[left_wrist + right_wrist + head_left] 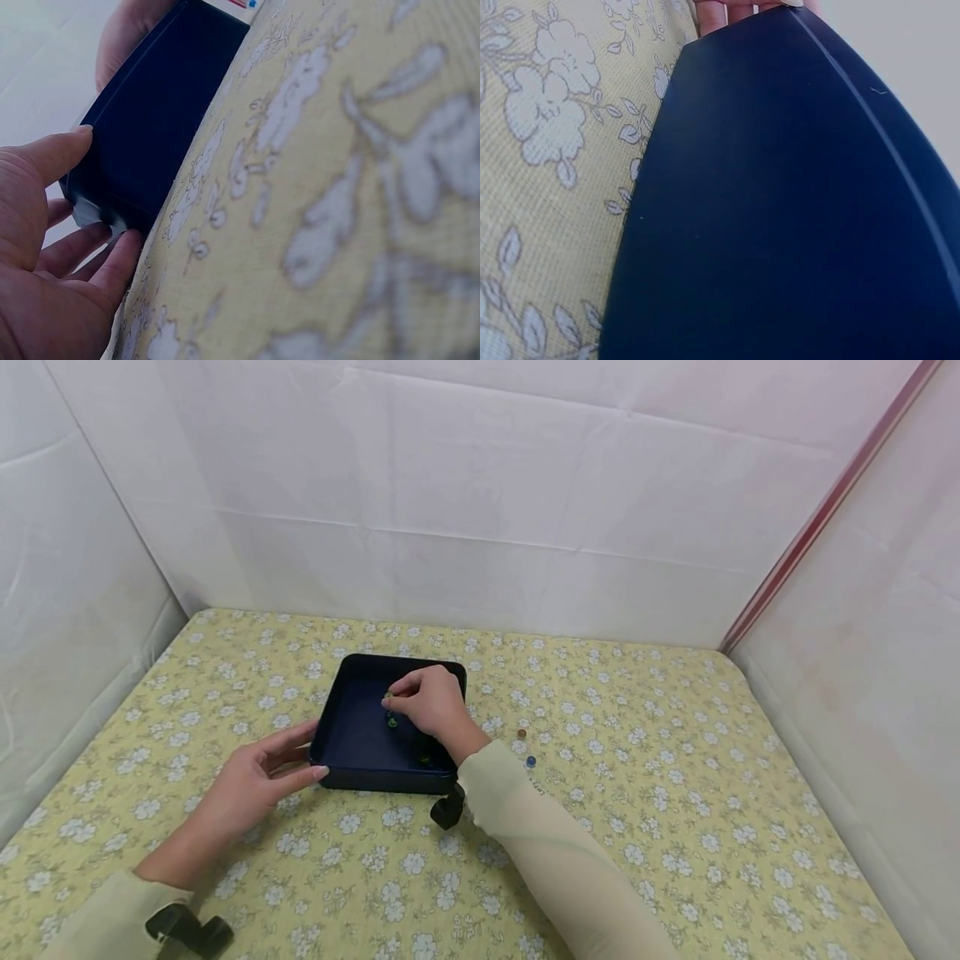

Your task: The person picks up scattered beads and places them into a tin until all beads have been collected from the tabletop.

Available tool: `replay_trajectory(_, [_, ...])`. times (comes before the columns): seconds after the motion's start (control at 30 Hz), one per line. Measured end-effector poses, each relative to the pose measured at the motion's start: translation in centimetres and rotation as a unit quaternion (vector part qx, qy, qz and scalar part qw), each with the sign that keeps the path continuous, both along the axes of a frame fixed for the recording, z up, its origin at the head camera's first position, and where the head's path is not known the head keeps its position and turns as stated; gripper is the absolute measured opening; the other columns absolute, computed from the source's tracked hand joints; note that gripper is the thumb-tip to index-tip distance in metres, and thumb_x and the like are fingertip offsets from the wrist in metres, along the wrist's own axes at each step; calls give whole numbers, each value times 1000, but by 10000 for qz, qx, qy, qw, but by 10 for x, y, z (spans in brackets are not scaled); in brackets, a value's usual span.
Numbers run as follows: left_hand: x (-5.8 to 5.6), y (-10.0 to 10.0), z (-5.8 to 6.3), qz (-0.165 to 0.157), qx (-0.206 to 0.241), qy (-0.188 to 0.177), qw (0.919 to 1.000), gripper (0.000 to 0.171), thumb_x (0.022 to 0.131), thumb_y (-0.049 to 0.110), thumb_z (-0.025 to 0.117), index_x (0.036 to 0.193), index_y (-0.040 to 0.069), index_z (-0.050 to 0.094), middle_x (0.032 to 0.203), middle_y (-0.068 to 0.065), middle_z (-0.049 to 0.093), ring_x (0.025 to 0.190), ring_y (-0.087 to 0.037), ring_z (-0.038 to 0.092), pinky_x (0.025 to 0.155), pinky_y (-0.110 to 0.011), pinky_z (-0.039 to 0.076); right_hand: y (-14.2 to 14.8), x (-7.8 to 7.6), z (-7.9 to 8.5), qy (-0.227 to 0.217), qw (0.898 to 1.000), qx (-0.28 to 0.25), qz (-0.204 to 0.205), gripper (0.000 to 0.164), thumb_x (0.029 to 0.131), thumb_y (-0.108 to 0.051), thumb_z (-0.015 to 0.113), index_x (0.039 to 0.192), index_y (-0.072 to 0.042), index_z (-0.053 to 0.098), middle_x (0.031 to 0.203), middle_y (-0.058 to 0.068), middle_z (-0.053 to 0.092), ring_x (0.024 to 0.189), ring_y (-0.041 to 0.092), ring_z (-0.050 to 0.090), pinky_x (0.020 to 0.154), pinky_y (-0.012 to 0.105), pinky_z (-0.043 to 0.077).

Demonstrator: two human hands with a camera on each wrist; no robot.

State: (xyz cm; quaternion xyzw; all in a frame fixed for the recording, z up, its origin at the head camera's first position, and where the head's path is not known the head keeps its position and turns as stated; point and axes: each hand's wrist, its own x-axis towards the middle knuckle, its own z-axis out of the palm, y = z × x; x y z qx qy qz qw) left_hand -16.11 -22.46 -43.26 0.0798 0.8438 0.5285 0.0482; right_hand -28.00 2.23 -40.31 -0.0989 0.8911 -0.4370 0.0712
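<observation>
A dark blue square tray stands on the cloth-covered table. My left hand holds its near left corner, thumb at the front wall and fingers along the left side. In the left wrist view, the thumb of that left hand lies at the rim of the tray. Over the inside of the tray, my right hand pinches a small yellowish marble between thumb and fingers. Just below it, a green marble lies on the tray floor. In the right wrist view, the tray wall hides the right hand.
Right of the tray, an orange-brown marble and a blue marble rest on the yellow floral tablecloth. Another greenish marble shows inside the tray near the right forearm. White sheeting encloses the table's back and sides.
</observation>
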Motion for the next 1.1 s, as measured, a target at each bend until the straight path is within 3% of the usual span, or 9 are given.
replay_trajectory(0.5, [0, -1, 1, -53, 64, -46, 10000, 71, 99, 35, 71, 160, 19, 39, 159, -16, 46, 112, 18, 52, 87, -14, 55, 0, 1, 1, 29, 9999, 50, -91, 14, 90, -24, 82, 101, -16, 83, 103, -1, 76, 89, 14, 70, 76, 30, 60])
replay_trajectory(0.83, [0, -1, 0, -67, 97, -82, 9999, 72, 99, 35, 71, 160, 19, 38, 159, -16, 45, 113, 17, 52, 88, -14, 55, 8, 6, 5, 489, 9968, -626, -57, 17, 94, -25, 78, 107, -16, 82, 108, 1, 77, 91, 12, 69, 73, 25, 57])
replay_trajectory(1.1, [0, -2, 0, -63, 55, -40, 10000, 72, 98, 35, 71, 160, 18, 38, 159, -16, 45, 114, 17, 52, 87, -14, 55, 28, 11, 18, 707, 9923, -1010, 79, 19, 95, -25, 76, 111, -14, 81, 117, 4, 75, 96, 17, 69, 78, 29, 58])
